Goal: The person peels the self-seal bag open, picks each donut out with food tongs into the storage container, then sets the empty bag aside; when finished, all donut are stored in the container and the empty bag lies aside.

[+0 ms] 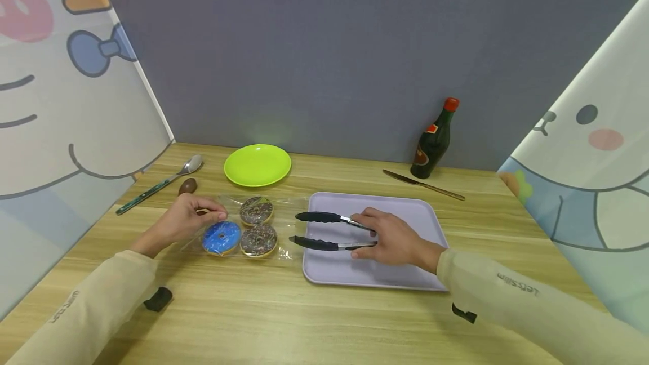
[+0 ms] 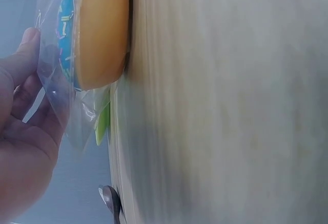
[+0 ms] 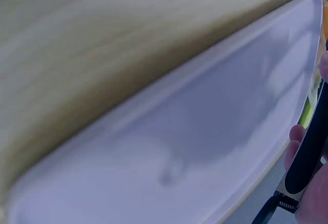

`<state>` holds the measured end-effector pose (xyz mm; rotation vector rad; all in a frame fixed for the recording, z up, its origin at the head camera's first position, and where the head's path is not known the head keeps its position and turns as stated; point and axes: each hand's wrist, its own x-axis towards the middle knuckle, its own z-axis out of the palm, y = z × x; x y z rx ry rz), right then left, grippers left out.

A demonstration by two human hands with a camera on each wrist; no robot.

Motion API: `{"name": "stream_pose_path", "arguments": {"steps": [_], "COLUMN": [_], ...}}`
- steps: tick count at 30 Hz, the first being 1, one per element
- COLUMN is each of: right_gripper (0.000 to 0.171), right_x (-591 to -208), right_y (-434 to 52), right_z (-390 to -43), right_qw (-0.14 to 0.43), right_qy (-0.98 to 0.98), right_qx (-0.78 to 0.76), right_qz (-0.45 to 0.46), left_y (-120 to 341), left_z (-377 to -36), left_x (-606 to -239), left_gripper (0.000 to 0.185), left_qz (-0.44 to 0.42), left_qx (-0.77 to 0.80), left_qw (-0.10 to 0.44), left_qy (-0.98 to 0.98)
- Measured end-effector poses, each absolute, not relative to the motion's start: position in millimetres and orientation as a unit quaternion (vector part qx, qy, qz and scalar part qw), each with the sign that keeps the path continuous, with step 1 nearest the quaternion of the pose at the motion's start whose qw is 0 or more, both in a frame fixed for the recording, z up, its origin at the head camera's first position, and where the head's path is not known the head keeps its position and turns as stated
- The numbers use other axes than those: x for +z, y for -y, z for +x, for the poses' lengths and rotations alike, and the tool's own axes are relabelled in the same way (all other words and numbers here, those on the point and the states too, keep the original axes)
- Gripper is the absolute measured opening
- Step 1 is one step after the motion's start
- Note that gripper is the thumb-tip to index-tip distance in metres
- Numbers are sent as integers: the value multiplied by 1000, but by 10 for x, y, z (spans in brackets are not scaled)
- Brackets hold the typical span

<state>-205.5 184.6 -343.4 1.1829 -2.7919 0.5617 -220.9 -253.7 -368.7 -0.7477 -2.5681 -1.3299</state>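
Note:
My left hand point(image 1: 190, 219) pinches the left edge of a clear plastic bag point(image 1: 291, 207) between thumb and fingers. Inside the bag lie a blue-iced donut point(image 1: 221, 237) and two chocolate donuts with sprinkles, one farther back point(image 1: 256, 210) and one in front point(image 1: 258, 240). In the left wrist view the film point(image 2: 82, 119) stretches from my fingertips beside the blue donut point(image 2: 102, 34). My right hand point(image 1: 392, 236) grips black-and-steel tongs point(image 1: 321, 217), their arms spread and pointing left towards the bag. They are over the lavender tray point(image 1: 350, 276), also seen in the right wrist view point(image 3: 133, 183).
A lime-green plate point(image 1: 257, 165) sits at the back. On the left lie a spoon point(image 1: 159, 186) with a green handle and a small brown egg-shaped thing point(image 1: 188, 186). At the back right are a knife point(image 1: 423, 185) and a dark bottle point(image 1: 432, 142), near the grey partition point(image 1: 324, 61).

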Motion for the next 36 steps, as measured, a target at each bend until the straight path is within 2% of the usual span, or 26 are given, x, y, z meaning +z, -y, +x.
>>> {"name": "stream_pose_path", "arguments": {"steps": [18,36], "right_gripper": [71,75], "right_x": [-3361,-3375], "right_y": [-1563,-1361], "right_z": [-2225,-2284], "right_qw": [-38,-41], "right_qy": [892,885], "right_qx": [135,112], "right_qz": [429,449], "left_y": [2513,2496], "left_z": [-2175,-2164], "left_x": [-3676,-3687], "left_gripper": [6,5], "left_qz": [-239,-210], "left_qx": [-435,-418], "left_qw": [75,75], "left_qy": [865,881]}}
